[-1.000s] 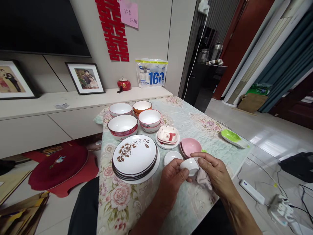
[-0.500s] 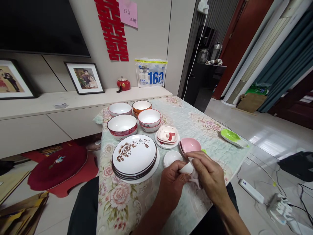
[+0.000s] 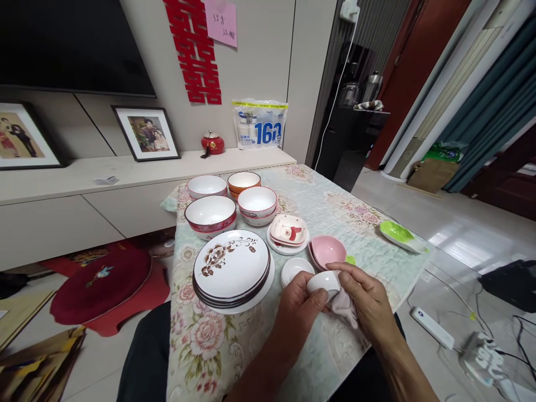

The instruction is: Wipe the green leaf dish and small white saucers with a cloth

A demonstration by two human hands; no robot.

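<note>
On my far left at nine o'clock sits the stack of round white plates with a brown flower print (image 3: 231,269), and beyond it at eleven o'clock the cluster of white bowls with red and orange rims (image 3: 210,215). All of it rests on the table (image 3: 201,346) under its pale quilted floral cloth.

Just ahead of my left hand (image 3: 298,306), at twelve o'clock, lies a small round white saucer (image 3: 295,269), with the little red-and-white dish on its white plate (image 3: 288,231) farther out.

My left hand is curled, thumb and fingers pinching the small white ceramic cup (image 3: 323,282), which I hold tipped on its side above the table's near edge, right in front of me. At one o'clock, just beyond the cup, stand the nested pink bowls (image 3: 327,251).

My right hand (image 3: 365,304) is closed on a pale pink cloth (image 3: 345,304), fingers pressing it against the cup's side and underside.

I judge I am in the middle of wiping this cup. The next move, as I see it, calls for turning the cup in my left hand so the cloth reaches the rest of the wall and the inside, with a firm pinch so the glazed cup does not slip.

Far off at two o'clock a green leaf-shaped dish (image 3: 400,234) lies near the table's right edge.
</note>
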